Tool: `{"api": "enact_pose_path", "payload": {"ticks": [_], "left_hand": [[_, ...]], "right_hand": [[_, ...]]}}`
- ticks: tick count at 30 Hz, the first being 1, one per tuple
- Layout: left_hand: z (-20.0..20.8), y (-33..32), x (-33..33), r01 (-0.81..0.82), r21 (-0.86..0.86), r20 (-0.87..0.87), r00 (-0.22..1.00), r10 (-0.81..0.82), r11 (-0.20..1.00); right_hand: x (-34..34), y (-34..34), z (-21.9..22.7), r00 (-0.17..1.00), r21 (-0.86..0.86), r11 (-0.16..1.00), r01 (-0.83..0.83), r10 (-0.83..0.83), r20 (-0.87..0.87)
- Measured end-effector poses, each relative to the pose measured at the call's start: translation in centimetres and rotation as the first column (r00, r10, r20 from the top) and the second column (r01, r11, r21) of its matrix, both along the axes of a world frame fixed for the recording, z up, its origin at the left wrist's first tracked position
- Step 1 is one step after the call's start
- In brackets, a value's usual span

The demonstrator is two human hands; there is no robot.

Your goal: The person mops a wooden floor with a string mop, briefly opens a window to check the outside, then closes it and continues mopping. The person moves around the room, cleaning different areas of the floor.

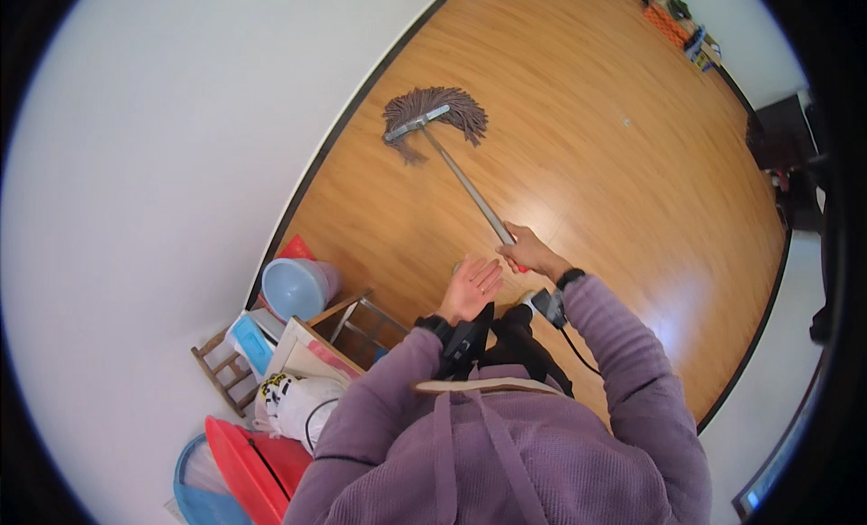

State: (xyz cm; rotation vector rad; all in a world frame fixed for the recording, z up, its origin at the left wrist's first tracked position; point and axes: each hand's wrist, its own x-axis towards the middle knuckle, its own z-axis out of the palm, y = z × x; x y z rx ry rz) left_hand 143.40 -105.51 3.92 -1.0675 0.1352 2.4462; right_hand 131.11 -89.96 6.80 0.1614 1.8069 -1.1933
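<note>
A string mop (pixel 472 189) with a grey metal handle slants across the wooden floor, its brown strands spread out near the wall at the far left. My right hand (pixel 531 252) is wrapped round the upper part of the handle, where a bit of red shows below the fingers. Just left of it, my left hand (pixel 471 290) is held palm up with the fingers stretched out, and nothing lies in it. Both wrists carry dark bands.
At the left stand a light blue bucket (pixel 294 288), a small wooden ladder-like frame (pixel 219 370), a white bag (pixel 302 406), a red basin (pixel 250 462) and a blue tub (pixel 196 489). An orange basket (pixel 666 24) sits by the far wall. Dark furniture (pixel 778 132) lines the right side.
</note>
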Motion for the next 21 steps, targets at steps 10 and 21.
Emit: {"api": "enact_pose_path", "payload": {"ticks": [10,21], "left_hand": [[-1.2,-3.1,7.4,-0.245,-0.13,0.194,0.944,0.267,0.961],[-4.2,-3.4,2.5,-0.022,-0.148,-0.011,1.0,0.021,0.989]], "right_hand": [[-2.1,-7.3,-2.7,0.973,-0.024,0.977,-0.21,0.206,-0.102],[5.9,-5.9,-3.6,0.904,-0.069,0.902,-0.426,0.427,-0.005]]}}
